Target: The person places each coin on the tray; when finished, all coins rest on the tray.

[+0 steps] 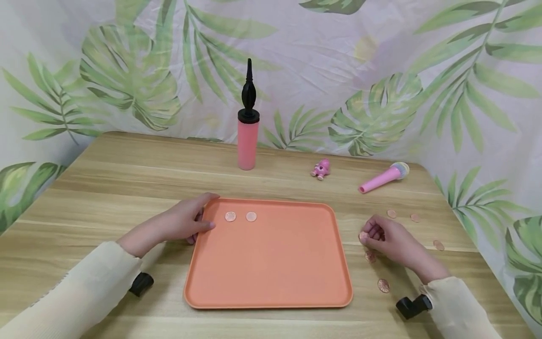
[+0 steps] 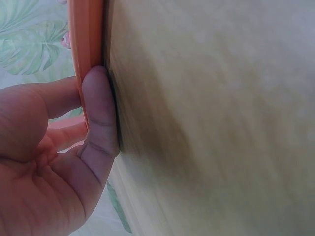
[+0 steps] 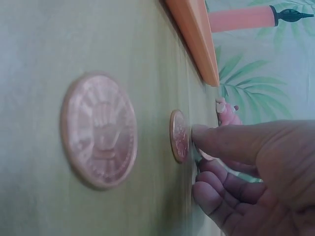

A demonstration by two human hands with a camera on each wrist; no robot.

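Two copper-coloured coins (image 1: 240,216) lie side by side in the upper left of the orange tray (image 1: 271,282), flat on its floor and apart from each other. The tray is a shallow rounded-corner rectangle, matte salmon-orange, with a low raised rim, sitting centre frame on the wooden table (image 1: 106,188).

Left hand (image 1: 182,221): grips the tray's upper-left corner, thumb lying over the rim, fingers curled below the edge. The left wrist view shows the thumb (image 2: 101,113) pressed flat against the rim's outer edge.

Right hand (image 1: 387,240): right of the tray, fingers curled, fingertips pinching a coin (image 1: 363,236) at the table surface. In the right wrist view the thumb tip (image 3: 206,140) touches this coin's (image 3: 179,136) edge; it is round, reddish-copper, with an embossed face too blurred to read.

More loose coins on the table around that hand: one just below the fingers (image 1: 370,256), one lower near the tray's lower-right corner (image 1: 383,286), three more toward the right edge.

Upper centre: pink hand pump (image 1: 248,136) with black top, upright. Right of it a small pink toy figure (image 1: 321,169) and a pink toy microphone (image 1: 383,178), lying down.
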